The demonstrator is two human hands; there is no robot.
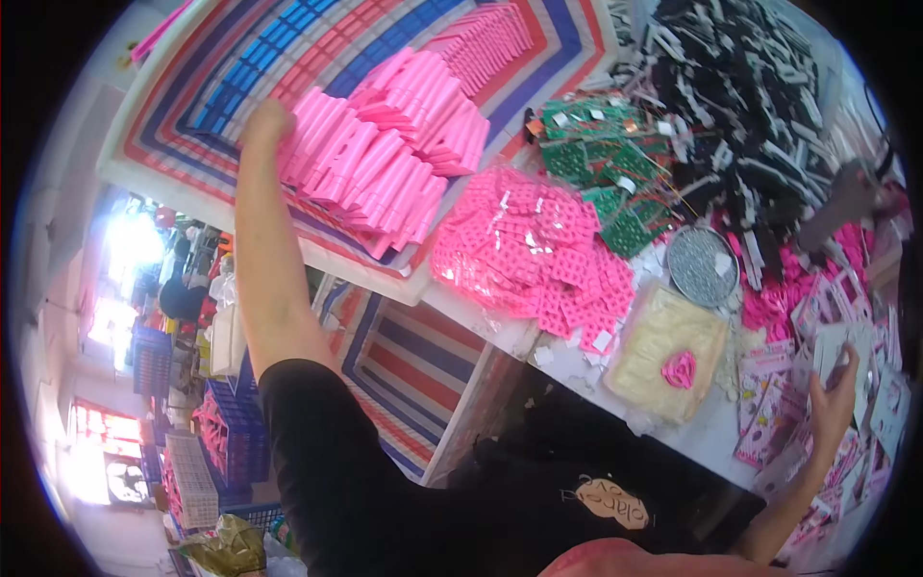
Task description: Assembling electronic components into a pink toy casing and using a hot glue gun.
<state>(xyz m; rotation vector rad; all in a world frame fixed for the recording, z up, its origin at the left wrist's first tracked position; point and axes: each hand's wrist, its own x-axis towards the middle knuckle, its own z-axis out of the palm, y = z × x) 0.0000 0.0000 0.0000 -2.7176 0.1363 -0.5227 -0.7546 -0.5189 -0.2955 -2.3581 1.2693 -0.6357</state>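
My left arm reaches up to a stack of long pink plastic pieces (356, 163) laid in rows on a striped red, white and blue sheet (173, 144). At the stack's left edge is my left hand (267, 125), its fingers hidden from view. On the right, my right hand (835, 399) is over a pile of pink-and-white printed cards (774, 399). Its thumb and a finger are spread apart beside pale grey-white cards (841, 341), and I see nothing held between them.
A clear bag of pink perforated pieces (514, 236) lies mid-table, with green circuit boards (601, 154) behind it. A round dish of small metal parts (703, 266) stands by a wrapped cream block (668, 351). Black and white parts (740, 106) are heaped far right; blue crates (236, 438) stand left.
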